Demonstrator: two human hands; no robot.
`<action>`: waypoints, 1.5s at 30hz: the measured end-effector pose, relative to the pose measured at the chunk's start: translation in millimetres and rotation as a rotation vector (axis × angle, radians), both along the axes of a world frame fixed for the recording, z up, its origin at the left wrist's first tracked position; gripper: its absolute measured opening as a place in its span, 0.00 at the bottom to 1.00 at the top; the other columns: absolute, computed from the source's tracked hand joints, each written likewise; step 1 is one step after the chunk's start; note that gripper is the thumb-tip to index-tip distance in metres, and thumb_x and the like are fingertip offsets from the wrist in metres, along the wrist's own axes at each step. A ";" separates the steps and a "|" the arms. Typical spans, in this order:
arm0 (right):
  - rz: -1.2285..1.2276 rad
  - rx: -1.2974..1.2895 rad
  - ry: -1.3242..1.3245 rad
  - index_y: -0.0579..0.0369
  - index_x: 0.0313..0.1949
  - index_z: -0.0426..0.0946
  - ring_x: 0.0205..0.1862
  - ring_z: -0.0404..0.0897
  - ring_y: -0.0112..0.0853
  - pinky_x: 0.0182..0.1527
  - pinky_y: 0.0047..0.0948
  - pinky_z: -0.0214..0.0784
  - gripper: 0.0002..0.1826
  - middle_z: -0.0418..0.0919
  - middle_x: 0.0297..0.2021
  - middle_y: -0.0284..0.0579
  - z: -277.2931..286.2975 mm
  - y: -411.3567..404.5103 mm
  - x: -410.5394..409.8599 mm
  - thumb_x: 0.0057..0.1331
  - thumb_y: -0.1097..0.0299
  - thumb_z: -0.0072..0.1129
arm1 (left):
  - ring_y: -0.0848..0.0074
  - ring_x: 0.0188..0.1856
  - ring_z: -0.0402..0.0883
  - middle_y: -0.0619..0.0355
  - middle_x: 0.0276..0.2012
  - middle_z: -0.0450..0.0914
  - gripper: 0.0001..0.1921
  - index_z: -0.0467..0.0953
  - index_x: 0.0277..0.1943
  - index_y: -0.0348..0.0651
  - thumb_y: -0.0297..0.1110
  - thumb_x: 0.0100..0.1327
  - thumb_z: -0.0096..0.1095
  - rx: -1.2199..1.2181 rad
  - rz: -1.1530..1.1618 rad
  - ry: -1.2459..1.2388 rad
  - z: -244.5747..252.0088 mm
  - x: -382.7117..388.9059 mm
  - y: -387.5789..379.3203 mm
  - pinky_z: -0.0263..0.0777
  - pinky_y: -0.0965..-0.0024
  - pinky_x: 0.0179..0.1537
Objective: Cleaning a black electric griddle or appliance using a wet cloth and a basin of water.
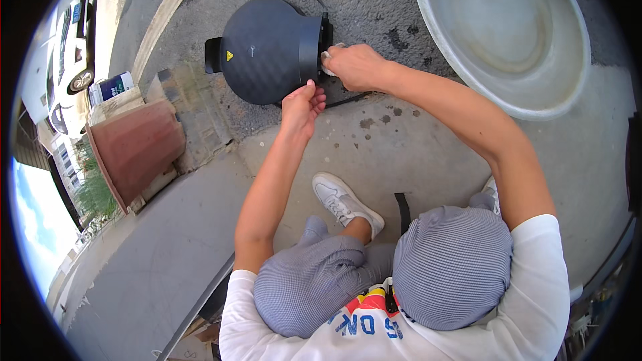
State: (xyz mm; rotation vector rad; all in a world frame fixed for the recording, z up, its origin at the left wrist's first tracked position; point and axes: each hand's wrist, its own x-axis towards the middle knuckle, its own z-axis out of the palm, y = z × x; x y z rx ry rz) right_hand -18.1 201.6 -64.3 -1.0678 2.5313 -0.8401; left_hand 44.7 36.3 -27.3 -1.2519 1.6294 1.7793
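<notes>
A round black electric griddle (271, 52) stands closed on the ground ahead of me. Its lid bears a yellow warning triangle and a small logo, and a black handle (213, 55) juts from its left side. My left hand (303, 105) is at the griddle's near right edge, thumb against the rim and fingers curled beside it. At the hinge side, my right hand (357, 66) presses a whitish cloth (328, 62) against the griddle. Most of that cloth is hidden under the fingers. A black power cord (348, 100) runs around the griddle.
A large, dull metal basin (494, 15) stands at the upper right. Left of the griddle are flattened cardboard (193, 105), a reddish-brown planter (138, 143) with green plants (95, 185), and a labelled bucket (111, 86). Farther left is a parked white car (70, 60). My white shoe (346, 200) rests on the concrete.
</notes>
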 end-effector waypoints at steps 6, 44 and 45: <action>0.048 -0.051 -0.225 0.60 0.40 0.77 0.40 0.78 0.46 0.41 0.41 0.71 0.15 0.77 0.37 0.55 3.8 10.3 -6.7 0.52 0.74 0.53 | 0.76 0.34 0.74 0.58 0.32 0.76 0.11 0.73 0.38 0.38 0.39 0.65 0.54 -0.013 -0.042 -0.008 0.0 1.6 1.3 0.69 0.72 0.36; -0.356 -0.104 -0.347 0.56 0.48 0.71 0.33 0.79 0.51 0.32 0.45 0.72 0.18 0.69 0.42 0.62 19.8 1.2 27.5 0.57 0.66 0.52 | 0.75 0.35 0.76 0.58 0.35 0.77 0.09 0.73 0.44 0.40 0.33 0.64 0.52 0.135 0.076 0.045 3.2 15.6 -12.2 0.71 0.70 0.37; -0.357 -0.103 -0.349 0.56 0.48 0.71 0.33 0.79 0.51 0.32 0.45 0.72 0.18 0.69 0.42 0.62 18.4 0.0 27.4 0.57 0.66 0.52 | 0.75 0.35 0.76 0.58 0.35 0.77 0.09 0.73 0.44 0.40 0.33 0.64 0.52 0.135 0.075 0.042 2.1 15.1 -11.8 0.71 0.70 0.37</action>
